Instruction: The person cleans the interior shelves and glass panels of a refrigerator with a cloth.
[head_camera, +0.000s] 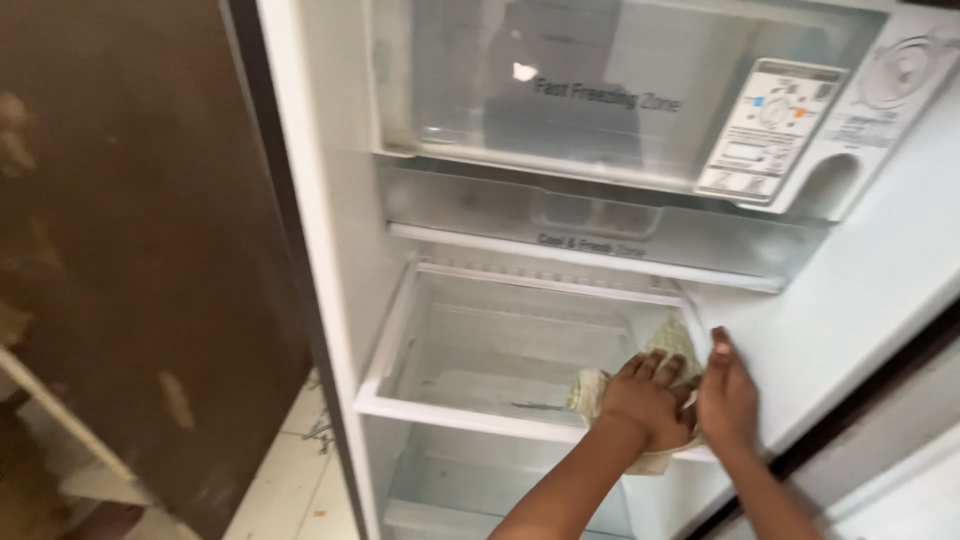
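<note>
Left hand: my left hand (648, 402) lies flat on a pale cloth (600, 392), fingers stretched out and close together, pressing down instead of pinching; the grip is spread over the fabric.
Right hand: my right hand (727, 395) sits just beside the left, fingers extended upward and together, thumb side against the cloth; whether its grip closes on any fabric I cannot tell, as the left hand hides the contact.
Cloth: crumpled, cream with a faint pattern, it rests on the right front part of the glass shelf (470, 360), bunched under my hands, one corner reaching up toward the back right and another hanging a little over the front edge.
Glass shelf: clear, framed in white, inside the open fridge (340, 250); the part away from the cloth is bare.
Above the shelf: a transparent drawer (600, 225) spans the width, and over it a clear freezer flap (560, 90).
Control panel: a white panel with a dial (780, 130) sits at the upper right.
Below: another clear compartment (470, 490) shows under the shelf.
Left of the fridge: a brown surface (130, 250) and pale floor tiles (290, 480).
</note>
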